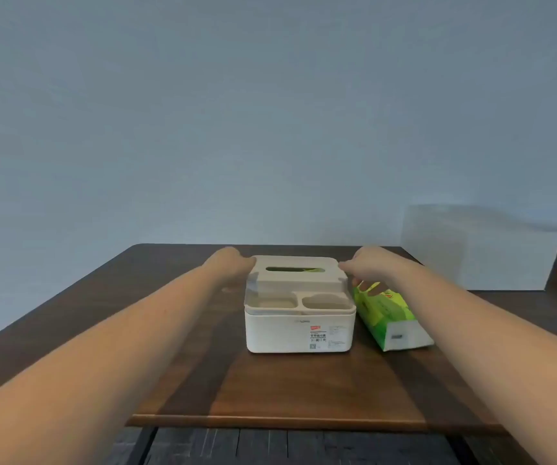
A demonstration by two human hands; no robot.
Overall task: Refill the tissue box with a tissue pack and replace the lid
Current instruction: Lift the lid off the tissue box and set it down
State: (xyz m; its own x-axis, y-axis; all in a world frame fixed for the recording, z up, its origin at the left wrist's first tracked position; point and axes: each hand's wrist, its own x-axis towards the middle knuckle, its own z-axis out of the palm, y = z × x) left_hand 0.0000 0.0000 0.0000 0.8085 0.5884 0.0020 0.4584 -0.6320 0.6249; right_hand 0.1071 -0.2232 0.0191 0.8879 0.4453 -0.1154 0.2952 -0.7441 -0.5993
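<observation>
Both hands' fingers [346, 266] clamp the lid [295, 275] on the tissue box [299, 330].

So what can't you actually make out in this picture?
- Fingertips of left hand and right hand: curled behind the lid, so grip unclear.
- Tissue box interior: covered by the lid.
- Label print: too small.
- Tissue pack far end: behind the right hand.

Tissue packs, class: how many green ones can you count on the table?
1 in plain view: the green tissue pack lies on the table right of the tissue box. Green also shows through the lid slot, perhaps another inside.
</observation>
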